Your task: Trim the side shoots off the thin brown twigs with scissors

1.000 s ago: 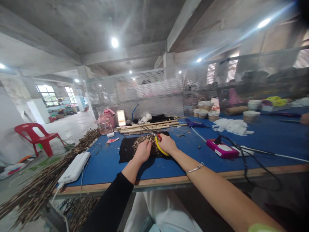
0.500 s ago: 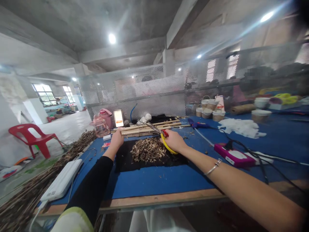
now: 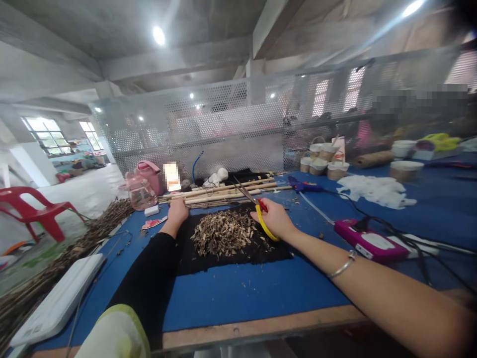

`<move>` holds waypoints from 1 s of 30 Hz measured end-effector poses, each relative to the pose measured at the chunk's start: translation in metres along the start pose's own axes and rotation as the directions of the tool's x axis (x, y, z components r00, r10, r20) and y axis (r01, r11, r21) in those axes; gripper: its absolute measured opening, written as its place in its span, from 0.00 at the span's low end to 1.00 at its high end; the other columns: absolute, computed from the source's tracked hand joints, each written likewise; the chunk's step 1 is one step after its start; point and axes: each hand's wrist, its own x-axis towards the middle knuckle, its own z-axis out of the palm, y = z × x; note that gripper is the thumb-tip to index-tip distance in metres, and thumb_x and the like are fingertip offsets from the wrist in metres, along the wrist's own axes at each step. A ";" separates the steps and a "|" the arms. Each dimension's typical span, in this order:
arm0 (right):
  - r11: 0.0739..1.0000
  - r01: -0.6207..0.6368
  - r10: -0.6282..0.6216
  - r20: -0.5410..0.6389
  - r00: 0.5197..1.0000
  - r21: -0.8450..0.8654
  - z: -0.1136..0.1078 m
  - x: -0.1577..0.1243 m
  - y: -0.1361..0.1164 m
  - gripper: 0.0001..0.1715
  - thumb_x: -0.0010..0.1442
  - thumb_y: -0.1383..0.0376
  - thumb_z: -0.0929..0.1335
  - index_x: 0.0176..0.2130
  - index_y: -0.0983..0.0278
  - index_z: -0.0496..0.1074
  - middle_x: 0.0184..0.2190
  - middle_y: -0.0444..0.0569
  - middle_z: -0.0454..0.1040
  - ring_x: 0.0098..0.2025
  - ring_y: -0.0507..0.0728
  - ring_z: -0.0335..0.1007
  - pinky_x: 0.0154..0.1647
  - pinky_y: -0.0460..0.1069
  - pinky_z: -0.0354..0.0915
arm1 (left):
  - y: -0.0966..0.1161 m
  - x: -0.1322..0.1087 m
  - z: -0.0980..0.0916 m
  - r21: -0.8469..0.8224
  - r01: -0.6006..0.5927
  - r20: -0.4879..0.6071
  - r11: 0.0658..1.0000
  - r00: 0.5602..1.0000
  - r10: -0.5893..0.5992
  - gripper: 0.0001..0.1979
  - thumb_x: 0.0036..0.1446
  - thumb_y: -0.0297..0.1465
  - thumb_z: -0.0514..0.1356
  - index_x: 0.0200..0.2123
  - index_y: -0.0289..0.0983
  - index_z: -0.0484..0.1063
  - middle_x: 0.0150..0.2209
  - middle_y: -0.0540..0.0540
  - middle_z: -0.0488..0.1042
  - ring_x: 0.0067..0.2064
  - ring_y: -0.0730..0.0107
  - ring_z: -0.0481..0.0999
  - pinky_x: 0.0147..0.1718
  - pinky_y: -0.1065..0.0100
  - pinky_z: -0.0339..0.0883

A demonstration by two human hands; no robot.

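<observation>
The right hand (image 3: 276,219) is gripping one pair of scissors (image 3: 265,226), fingers tight round the yellow loop, just right of the single chip pile (image 3: 223,231). The left hand (image 3: 178,211) is lying by perhaps four far sticks (image 3: 223,191), finger spread unclear.

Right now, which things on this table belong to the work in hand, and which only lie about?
In hand: scissors in the right hand; chip pile on black cloth; bamboo sticks by the left hand.
Lying about: pink bottle, blue tool, pink box, paper cups, power strip.
</observation>
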 end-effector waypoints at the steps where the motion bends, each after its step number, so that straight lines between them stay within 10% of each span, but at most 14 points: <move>1: 1.000 -0.005 0.005 0.001 1.000 -0.003 -0.001 0.001 0.000 0.13 0.46 0.57 0.66 0.29 0.64 0.65 0.23 0.44 0.68 0.24 0.51 0.61 0.26 0.44 0.55 | 0.003 -0.002 -0.004 -0.020 -0.005 -0.010 1.000 1.000 0.005 0.06 0.46 0.28 0.54 0.31 0.34 0.66 0.34 0.37 0.72 0.39 0.58 0.71 0.36 0.66 0.60; 10: 0.987 -0.063 0.068 0.029 0.997 -0.148 -0.008 -0.006 0.004 0.19 0.48 0.50 0.65 0.29 0.64 0.67 0.24 0.46 0.69 0.25 0.52 0.61 0.26 0.44 0.54 | 0.048 -0.063 -0.052 -0.424 -0.241 0.055 0.873 0.955 0.290 0.11 0.42 0.36 0.59 0.22 0.36 0.61 0.18 0.52 0.63 0.24 0.73 0.63 0.27 0.71 0.55; 13: 0.989 -0.036 0.034 -0.014 0.999 -0.141 -0.010 -0.002 -0.009 0.20 0.50 0.50 0.64 0.30 0.64 0.67 0.25 0.47 0.70 0.26 0.52 0.62 0.27 0.44 0.55 | 0.060 -0.085 -0.064 -0.498 -0.221 -0.097 0.838 0.975 0.200 0.11 0.51 0.36 0.51 0.22 0.35 0.61 0.21 0.50 0.64 0.27 0.72 0.64 0.28 0.71 0.56; 23: 0.995 0.101 -0.102 0.062 0.993 0.027 0.012 -0.009 -0.069 0.20 0.52 0.51 0.64 0.37 0.64 0.67 0.30 0.46 0.70 0.32 0.53 0.65 0.32 0.45 0.57 | 0.097 -0.132 -0.054 -0.971 -0.101 -0.058 0.218 0.979 0.195 0.21 0.55 0.42 0.48 0.46 0.34 0.64 0.23 0.52 0.65 0.18 0.81 0.56 0.17 0.75 0.52; 30: 0.983 0.182 -0.172 0.168 0.971 -0.042 0.020 -0.037 -0.076 0.27 0.47 0.52 0.68 0.41 0.66 0.65 0.38 0.51 0.67 0.42 0.57 0.62 0.40 0.48 0.56 | 0.089 -0.145 -0.050 -0.944 -0.174 -0.105 0.281 0.964 0.244 0.14 0.55 0.37 0.50 0.35 0.33 0.69 0.27 0.48 0.70 0.26 0.77 0.66 0.26 0.74 0.62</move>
